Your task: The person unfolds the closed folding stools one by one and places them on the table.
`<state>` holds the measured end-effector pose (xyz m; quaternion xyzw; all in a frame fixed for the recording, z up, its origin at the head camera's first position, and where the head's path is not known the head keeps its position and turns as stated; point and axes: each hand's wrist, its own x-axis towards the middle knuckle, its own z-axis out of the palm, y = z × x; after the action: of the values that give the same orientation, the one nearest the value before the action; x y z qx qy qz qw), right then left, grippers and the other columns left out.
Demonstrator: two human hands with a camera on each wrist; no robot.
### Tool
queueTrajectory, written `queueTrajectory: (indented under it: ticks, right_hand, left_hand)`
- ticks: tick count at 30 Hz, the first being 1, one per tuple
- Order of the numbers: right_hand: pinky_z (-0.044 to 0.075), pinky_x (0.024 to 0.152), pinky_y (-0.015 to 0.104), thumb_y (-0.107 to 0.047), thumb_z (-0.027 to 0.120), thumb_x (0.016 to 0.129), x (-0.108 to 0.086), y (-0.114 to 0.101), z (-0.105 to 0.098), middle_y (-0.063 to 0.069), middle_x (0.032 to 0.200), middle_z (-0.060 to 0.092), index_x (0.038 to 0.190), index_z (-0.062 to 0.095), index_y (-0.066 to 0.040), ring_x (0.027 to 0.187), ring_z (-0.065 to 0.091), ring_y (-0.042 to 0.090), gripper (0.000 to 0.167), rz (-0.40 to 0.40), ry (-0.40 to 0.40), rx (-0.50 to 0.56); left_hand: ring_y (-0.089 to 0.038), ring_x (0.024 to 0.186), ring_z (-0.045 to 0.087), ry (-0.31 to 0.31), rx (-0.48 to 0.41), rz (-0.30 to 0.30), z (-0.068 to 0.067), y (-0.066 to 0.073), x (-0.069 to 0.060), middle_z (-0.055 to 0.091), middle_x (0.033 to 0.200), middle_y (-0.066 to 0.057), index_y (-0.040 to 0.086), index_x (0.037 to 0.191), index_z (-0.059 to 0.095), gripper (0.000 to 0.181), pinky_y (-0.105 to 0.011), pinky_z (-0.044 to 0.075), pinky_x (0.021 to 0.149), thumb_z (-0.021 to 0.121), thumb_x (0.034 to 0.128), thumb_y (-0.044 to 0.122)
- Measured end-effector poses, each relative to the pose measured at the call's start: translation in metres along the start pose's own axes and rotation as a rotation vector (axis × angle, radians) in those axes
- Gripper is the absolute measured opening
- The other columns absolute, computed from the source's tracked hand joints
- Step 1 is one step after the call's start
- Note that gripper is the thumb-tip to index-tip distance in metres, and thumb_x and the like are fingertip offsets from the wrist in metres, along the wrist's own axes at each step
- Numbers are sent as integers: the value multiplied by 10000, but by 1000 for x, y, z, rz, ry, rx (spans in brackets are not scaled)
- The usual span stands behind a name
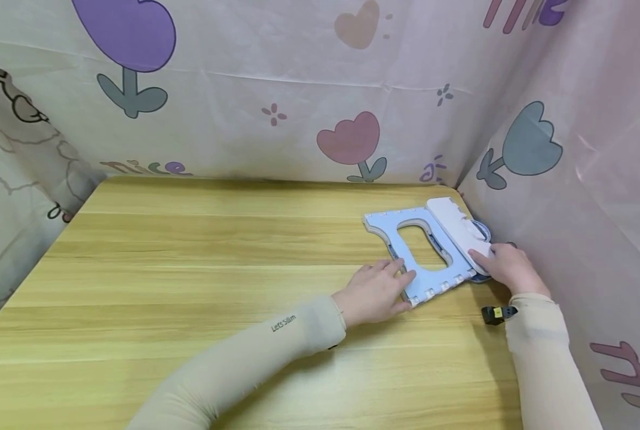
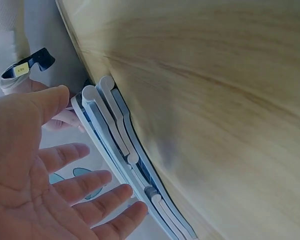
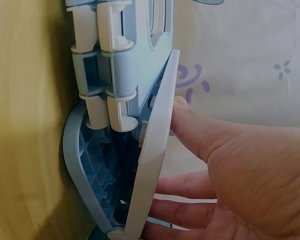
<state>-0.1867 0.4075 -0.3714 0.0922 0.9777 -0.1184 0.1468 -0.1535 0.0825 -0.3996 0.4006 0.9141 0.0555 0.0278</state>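
Note:
A blue-and-white folding step stool (image 1: 438, 280) lies folded flat near the table's right edge, with an oval opening through its blue panel. Its white end panel (image 1: 454, 224) is tilted up a little from the layers below, as the right wrist view shows. My right hand (image 1: 516, 269) holds this white panel at its outer end, thumb on its face; the other fingers are partly hidden in the head view. The left hand (image 1: 376, 292) rests with spread, fairly straight fingers on the stool's near left edge. Stacked hinged layers (image 2: 125, 135) show along the stool's side in the left wrist view.
The wood-grain table (image 1: 190, 269) stands against a printed curtain (image 1: 244, 119) at the back. Another curtain side (image 1: 594, 209) hangs close beside the stool and the right arm. A small black camera (image 1: 494, 315) sits on the right wrist.

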Motion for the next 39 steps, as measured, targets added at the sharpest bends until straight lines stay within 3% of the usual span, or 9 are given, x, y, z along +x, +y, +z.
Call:
queueTrajectory:
  ticks: [4,11,21,28,34,39]
  right_hand:
    - [351,1196,743,-593,449,1100,0,-7,2,513,1538,323,1526,303,255,1411,361,681,961,17,3,19]
    - [380,1179,740,-562,484,1096,1,-22,6,514,1520,357,1533,337,227,1376,410,675,914,-21,21,-1]
    - [397,1166,742,-552,501,1099,2,-40,11,491,1528,388,1526,375,220,1393,426,666,891,-61,19,0]
    - [426,1154,721,-574,534,1083,2,-56,16,456,1534,432,1508,433,201,1397,467,627,890,-87,27,45]
    - [447,1141,704,-559,572,1069,0,-73,21,435,1495,502,1477,488,187,1374,502,616,855,-129,78,19]
    - [513,1053,665,-525,610,1060,-1,-89,26,431,1357,609,1392,554,193,1196,622,561,794,-150,117,-3]
  left_hand:
    - [-292,1561,463,-9,1,-6,3,-3,-2,410,1727,-75,250,1649,438,681,-474,523,1182,582,1069,577]
    - [-306,1584,431,-14,-9,-20,4,-9,-6,393,1735,-107,216,1653,431,694,-482,492,1215,579,1073,567]
    - [-352,1572,441,-3,-9,-43,-2,-14,-12,371,1741,-140,197,1653,431,720,-508,484,1220,572,1067,592]
    - [-372,1541,477,23,-31,-31,-2,-19,-18,437,1697,-168,173,1613,494,652,-459,420,1276,581,1082,539]
    - [-362,1501,523,46,-64,-74,-1,-24,-25,517,1633,-165,160,1564,555,634,-456,515,1195,624,1061,540]
    - [-353,1445,570,73,-51,-91,0,-29,-31,591,1556,-155,156,1507,610,593,-449,601,1082,652,1048,529]
